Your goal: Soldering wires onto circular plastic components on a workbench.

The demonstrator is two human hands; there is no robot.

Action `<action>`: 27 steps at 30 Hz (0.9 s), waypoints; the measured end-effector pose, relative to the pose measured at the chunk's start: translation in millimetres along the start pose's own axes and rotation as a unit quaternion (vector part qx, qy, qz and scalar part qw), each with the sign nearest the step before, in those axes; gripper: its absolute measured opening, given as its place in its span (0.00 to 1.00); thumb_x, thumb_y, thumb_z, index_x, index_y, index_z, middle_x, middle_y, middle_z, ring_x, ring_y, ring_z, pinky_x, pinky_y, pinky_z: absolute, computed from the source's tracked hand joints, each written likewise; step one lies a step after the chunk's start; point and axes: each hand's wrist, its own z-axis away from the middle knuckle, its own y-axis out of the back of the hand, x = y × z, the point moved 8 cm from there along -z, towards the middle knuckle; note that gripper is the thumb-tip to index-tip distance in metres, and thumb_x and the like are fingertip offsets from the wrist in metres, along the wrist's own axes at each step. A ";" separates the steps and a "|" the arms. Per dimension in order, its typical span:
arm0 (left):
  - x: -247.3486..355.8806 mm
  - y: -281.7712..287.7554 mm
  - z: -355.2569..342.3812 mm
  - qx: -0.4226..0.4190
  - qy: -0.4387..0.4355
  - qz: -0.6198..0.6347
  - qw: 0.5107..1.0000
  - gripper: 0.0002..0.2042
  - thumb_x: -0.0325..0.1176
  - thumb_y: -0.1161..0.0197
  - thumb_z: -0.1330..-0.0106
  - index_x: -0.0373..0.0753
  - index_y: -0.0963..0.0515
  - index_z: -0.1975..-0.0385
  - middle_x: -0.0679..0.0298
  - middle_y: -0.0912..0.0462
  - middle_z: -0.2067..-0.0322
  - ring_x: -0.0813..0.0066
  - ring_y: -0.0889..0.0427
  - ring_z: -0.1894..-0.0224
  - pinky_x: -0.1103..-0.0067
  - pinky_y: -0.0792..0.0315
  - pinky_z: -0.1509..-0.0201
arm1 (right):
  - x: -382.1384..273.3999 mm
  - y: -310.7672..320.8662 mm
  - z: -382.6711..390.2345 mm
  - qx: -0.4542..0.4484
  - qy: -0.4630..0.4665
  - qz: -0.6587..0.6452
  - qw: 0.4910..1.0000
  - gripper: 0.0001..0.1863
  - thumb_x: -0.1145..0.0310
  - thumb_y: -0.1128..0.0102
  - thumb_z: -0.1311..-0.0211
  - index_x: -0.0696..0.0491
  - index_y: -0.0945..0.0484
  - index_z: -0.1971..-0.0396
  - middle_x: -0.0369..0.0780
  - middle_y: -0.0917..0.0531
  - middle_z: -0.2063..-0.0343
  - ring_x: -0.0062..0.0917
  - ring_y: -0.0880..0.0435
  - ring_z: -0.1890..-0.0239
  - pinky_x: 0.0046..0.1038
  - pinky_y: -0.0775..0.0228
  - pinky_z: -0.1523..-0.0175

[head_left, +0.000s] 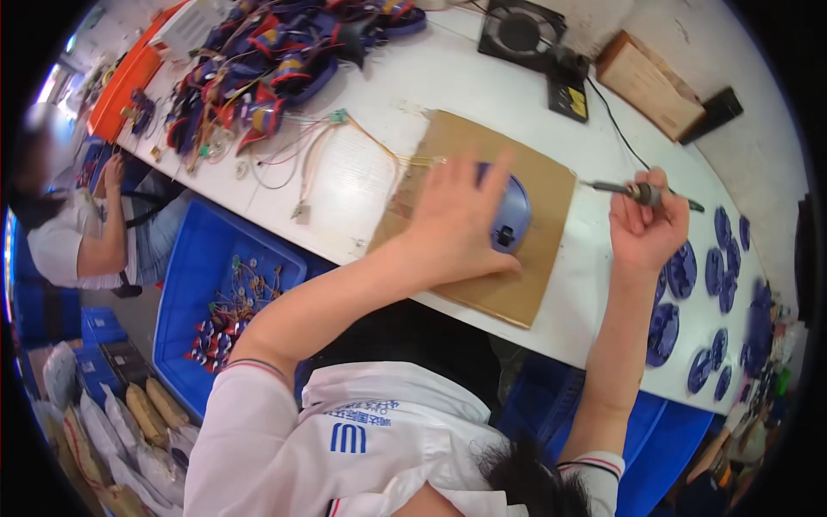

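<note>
My left hand [461, 215] spreads its motion-blurred fingers over the left part of a blue-purple plastic casing [517, 207] with a small black part, its thumb along the lower edge. The casing lies on a brown cardboard sheet [530, 293]; whether my fingers grip it is unclear. Wires [388, 151] with small connectors run from near my fingers across the white table [327, 77]. My right hand [646, 224] grips a soldering iron [655, 194] by its handle, tip pointing left, just right of the cardboard and raised beside the casing.
Piled toy parts [267, 60] cover the back left beside an orange tray [129, 77]. A fan [521, 33] and cardboard box [646, 82] stand behind. Purple casings [680, 267] lie at right. A blue bin [189, 267] holds parts. Co-workers [112, 233] are at far left and right.
</note>
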 end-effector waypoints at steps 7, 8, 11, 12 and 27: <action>-64.3 32.3 -25.1 0.073 0.099 0.334 0.934 0.24 0.39 0.41 0.50 0.31 0.28 0.54 0.52 0.23 0.66 0.51 0.26 0.61 0.68 0.31 0.54 | -0.1 12.9 8.7 -0.046 0.006 -0.035 0.998 0.06 0.71 0.52 0.53 0.54 0.33 0.74 0.33 0.36 0.88 0.13 0.48 0.93 0.14 0.59 0.88; -74.7 52.7 -20.8 0.177 0.041 0.231 0.956 0.18 0.36 0.42 0.47 0.32 0.23 0.59 0.55 0.22 0.69 0.53 0.26 0.61 0.68 0.31 0.55 | 1.8 14.0 10.5 -0.046 0.008 -0.040 0.998 0.06 0.71 0.52 0.53 0.54 0.33 0.74 0.33 0.36 0.88 0.13 0.48 0.93 0.14 0.59 0.88; -120.4 43.1 -4.5 0.178 0.053 0.088 0.979 0.10 0.34 0.40 0.46 0.38 0.19 0.68 0.58 0.22 0.65 0.61 0.29 0.59 0.73 0.34 0.55 | 2.4 11.2 8.7 -0.038 0.004 -0.053 0.998 0.04 0.70 0.53 0.53 0.54 0.34 0.76 0.33 0.38 0.89 0.13 0.48 0.93 0.14 0.59 0.88; -123.4 60.6 3.1 0.260 0.034 -0.003 0.965 0.13 0.37 0.39 0.46 0.38 0.21 0.63 0.58 0.22 0.63 0.62 0.29 0.59 0.74 0.35 0.53 | -0.4 13.7 10.1 -0.028 0.004 -0.054 0.998 0.04 0.70 0.53 0.53 0.54 0.34 0.76 0.33 0.38 0.89 0.13 0.48 0.92 0.14 0.60 0.88; -122.5 104.7 40.1 0.404 0.109 -0.060 0.906 0.27 0.34 0.32 0.50 0.38 0.32 0.48 0.57 0.24 0.60 0.64 0.25 0.62 0.71 0.36 0.54 | 6.2 20.0 13.4 -0.028 0.003 -0.037 0.999 0.06 0.70 0.53 0.52 0.55 0.33 0.74 0.34 0.37 0.89 0.13 0.48 0.93 0.15 0.62 0.89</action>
